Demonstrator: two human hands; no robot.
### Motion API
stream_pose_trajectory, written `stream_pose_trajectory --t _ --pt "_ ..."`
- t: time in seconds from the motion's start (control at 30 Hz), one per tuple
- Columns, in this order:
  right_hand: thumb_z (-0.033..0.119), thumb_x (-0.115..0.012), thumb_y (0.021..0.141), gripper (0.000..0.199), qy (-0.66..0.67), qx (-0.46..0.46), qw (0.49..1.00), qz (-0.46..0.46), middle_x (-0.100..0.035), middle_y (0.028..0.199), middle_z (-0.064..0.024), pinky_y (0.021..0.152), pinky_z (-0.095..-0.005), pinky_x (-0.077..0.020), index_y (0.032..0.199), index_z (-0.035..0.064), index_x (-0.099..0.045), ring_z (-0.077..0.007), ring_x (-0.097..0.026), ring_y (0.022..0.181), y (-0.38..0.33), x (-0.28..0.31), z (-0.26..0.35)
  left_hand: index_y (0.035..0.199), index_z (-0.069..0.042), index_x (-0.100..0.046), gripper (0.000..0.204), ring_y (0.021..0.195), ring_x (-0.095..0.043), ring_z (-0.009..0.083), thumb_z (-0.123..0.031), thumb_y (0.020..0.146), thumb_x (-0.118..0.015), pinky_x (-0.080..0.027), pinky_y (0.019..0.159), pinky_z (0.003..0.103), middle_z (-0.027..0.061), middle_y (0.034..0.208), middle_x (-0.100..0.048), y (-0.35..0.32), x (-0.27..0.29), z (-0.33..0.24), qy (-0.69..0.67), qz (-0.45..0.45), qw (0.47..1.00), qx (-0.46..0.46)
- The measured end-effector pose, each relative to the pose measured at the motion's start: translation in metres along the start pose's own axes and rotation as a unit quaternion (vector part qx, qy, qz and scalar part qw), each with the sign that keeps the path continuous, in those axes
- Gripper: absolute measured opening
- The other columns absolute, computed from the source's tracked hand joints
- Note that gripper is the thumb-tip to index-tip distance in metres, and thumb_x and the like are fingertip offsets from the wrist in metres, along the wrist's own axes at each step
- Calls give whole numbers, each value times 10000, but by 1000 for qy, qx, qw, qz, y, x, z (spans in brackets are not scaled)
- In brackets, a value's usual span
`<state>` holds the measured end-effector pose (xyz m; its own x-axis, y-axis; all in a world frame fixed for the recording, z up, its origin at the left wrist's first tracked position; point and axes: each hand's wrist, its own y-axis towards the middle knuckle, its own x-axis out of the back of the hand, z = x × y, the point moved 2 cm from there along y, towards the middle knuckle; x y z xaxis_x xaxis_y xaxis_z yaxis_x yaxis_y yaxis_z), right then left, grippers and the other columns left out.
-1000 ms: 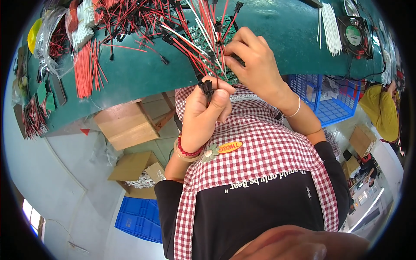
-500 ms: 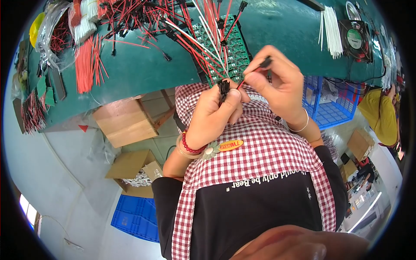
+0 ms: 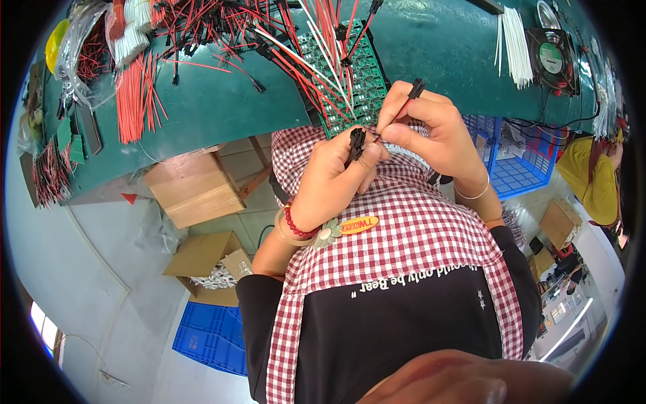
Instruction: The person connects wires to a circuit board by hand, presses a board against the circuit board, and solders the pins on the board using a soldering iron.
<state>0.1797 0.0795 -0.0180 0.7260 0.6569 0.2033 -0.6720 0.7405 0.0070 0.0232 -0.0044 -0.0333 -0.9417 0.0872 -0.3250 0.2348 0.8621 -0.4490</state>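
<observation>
1. Head view shows your left hand (image 3: 336, 178) curled shut around a small black connector (image 3: 355, 143), pinched upright between thumb and fingers just off the near edge of the green bench (image 3: 222, 108)
2. Your right hand (image 3: 431, 131) is closed in a pinch on a thin red-and-black wire (image 3: 404, 108); its black plug end (image 3: 417, 87) sticks up past your knuckles, and the lower end meets the connector where the two hands touch
3. Both hands sit over your checked shirt, directly below the stack of green circuit boards (image 3: 350, 81) that overhangs the bench edge; the gap between your fingertips and the boards is narrow
4. Loose red, black and white leads (image 3: 296, 47) fan out across the boards and crowd the space above your hands
5. To the left, a bundle of red wires (image 3: 134, 94) lies on the bench, well apart, with bare green surface between
6. To the right, a bunch of white wires (image 3: 515, 44) and a black fan (image 3: 553, 60) sit near the far rim, and a blue crate (image 3: 515, 155) stands below the bench just beside your right wrist
7. Under the bench to the left, cardboard boxes (image 3: 195, 192) stand on the floor, with open room around your left elbow
</observation>
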Motion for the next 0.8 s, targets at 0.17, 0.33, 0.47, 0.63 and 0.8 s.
stream_pose_trajectory --t 0.17,0.33,0.47,0.63,0.8 --pt "22 -694 787 87 10 25 1000 4 -589 815 -78 675 -297 -474 870 -3 -681 -196 -595 761 4 -2 -5 982 8 -591 125 535 -478 43 -93 978 -518 -387 495 222 -15 620 -518 -3 0 -3 1 -25 1000 3" --pt "20 -695 786 66 -114 70 981 -139 -550 865 -74 688 -286 -471 830 -20 -665 -192 -588 761 19 3 -31 1052 7 -564 140 569 -468 42 -112 983 -535 -376 517 201 -16 685 -517 -12 18 -8 -2 -87 994 -63" --pt "11 -686 794 54 -143 87 978 -125 -519 885 -79 686 -290 -469 832 -15 -657 -188 -581 750 23 1 -37 1007 1 -576 142 560 -463 40 -136 981 -551 -359 508 197 -21 656 -508 -18 22 -11 -7 -99 994 -54" --pt "17 -686 798 58 -145 85 979 -116 -510 878 -76 678 -289 -469 839 -10 -656 -186 -583 739 26 -1 -39 965 -8 -587 154 539 -452 35 -158 981 -557 -356 498 198 -26 628 -504 -18 21 -7 10 -102 994 -49" --pt "23 -690 797 61 -147 83 978 -120 -514 874 -80 673 -290 -472 841 -9 -660 -186 -590 738 27 -1 -40 957 -9 -586 167 536 -450 34 -171 983 -557 -358 497 199 -25 624 -507 -17 21 -8 12 -102 993 -54"
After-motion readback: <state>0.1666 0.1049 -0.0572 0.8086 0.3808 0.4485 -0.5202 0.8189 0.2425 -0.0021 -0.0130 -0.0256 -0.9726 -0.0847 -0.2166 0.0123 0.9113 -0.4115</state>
